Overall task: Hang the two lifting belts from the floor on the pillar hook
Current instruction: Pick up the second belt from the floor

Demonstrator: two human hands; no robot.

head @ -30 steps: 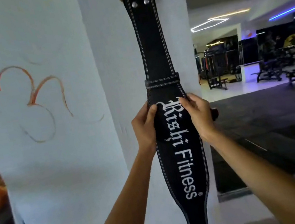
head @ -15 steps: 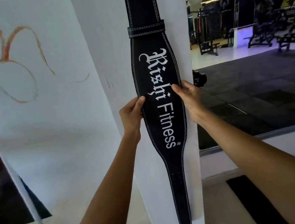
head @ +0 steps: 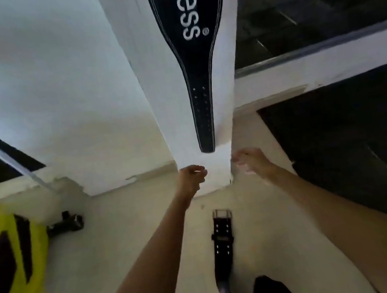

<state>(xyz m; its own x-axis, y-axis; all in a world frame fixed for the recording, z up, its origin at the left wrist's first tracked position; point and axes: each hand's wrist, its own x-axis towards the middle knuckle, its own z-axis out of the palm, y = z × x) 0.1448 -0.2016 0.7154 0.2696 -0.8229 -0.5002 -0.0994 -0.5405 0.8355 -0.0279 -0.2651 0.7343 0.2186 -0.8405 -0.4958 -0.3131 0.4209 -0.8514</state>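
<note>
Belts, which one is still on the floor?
The belt with the metal buckle, lying on the floor between the forearms. The lettered belt already hangs on the pillar.

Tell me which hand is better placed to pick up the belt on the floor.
Probably the right hand. Both hands are empty and near the pillar, but the floor belt lies between the arms, its buckle end slightly nearer the right hand than the left hand. The difference is small.
</note>
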